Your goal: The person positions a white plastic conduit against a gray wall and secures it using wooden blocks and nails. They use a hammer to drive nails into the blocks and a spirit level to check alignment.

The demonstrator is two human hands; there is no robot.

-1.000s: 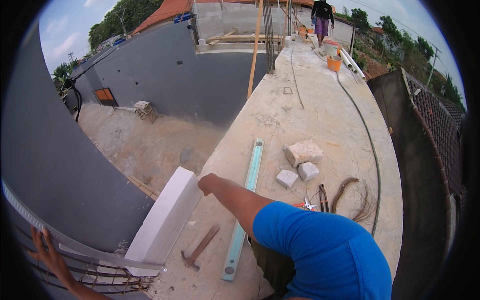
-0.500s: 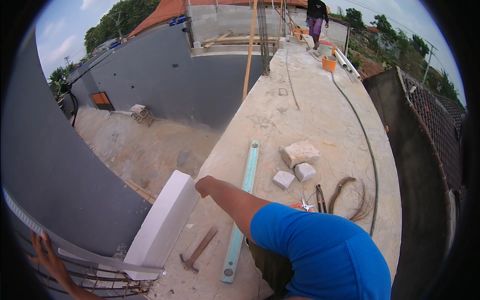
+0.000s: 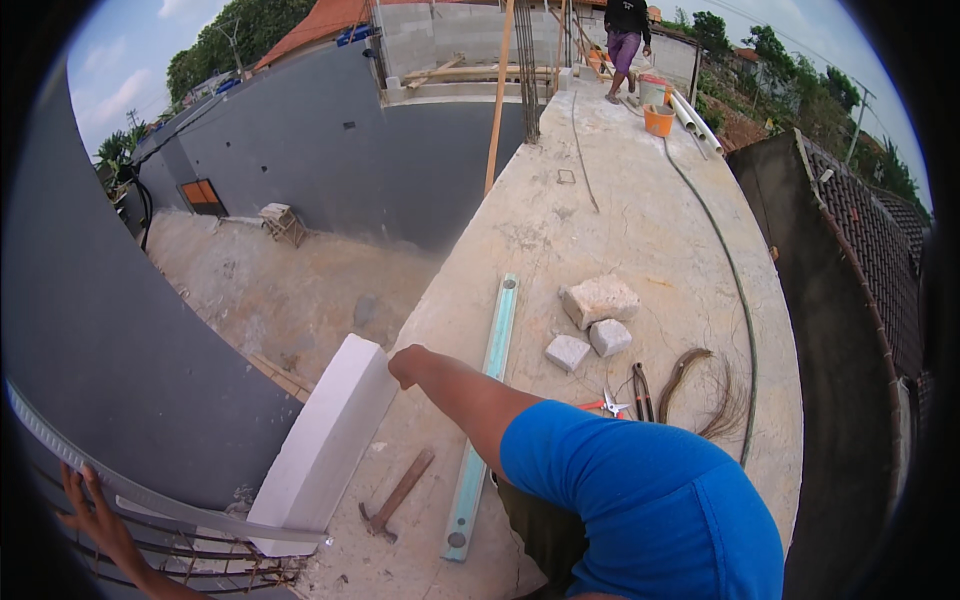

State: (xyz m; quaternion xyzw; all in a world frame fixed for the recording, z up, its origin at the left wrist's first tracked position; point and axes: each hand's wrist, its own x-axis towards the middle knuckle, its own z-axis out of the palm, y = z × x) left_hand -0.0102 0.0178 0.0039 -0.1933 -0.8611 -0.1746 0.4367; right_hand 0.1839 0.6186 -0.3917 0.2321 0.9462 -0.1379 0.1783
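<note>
My right hand (image 3: pixel 404 366) rests against the far end of a long white block (image 3: pixel 320 445); its fingers are hidden. The block lies along the left edge of the concrete slab. At lower left, my left hand (image 3: pixel 98 515) has spread fingertips over the lower edge of a long silver metal straightedge (image 3: pixel 170 512), holding it. One end of this straightedge crosses the block's near end. A hammer (image 3: pixel 395 495) with a wooden handle lies right of the block. Beside it, under my right arm, is a long pale teal spirit level (image 3: pixel 498 330).
Rough block pieces (image 3: pixel 600 302), red-handled snips (image 3: pixel 610 405), dark pincers (image 3: pixel 642 392) and a wire bundle (image 3: pixel 685 380) lie to the right. A hose (image 3: pixel 735 270) runs along the slab (image 3: pixel 540 235). Rebar (image 3: pixel 190 560) sticks out near my left hand. Drops flank both sides. A person (image 3: pixel 625 45) walks beyond buckets (image 3: pixel 658 121).
The person at the far end has stepped closer along the slab. My view has shifted slightly; both my hands keep their places on the block and the straightedge.
</note>
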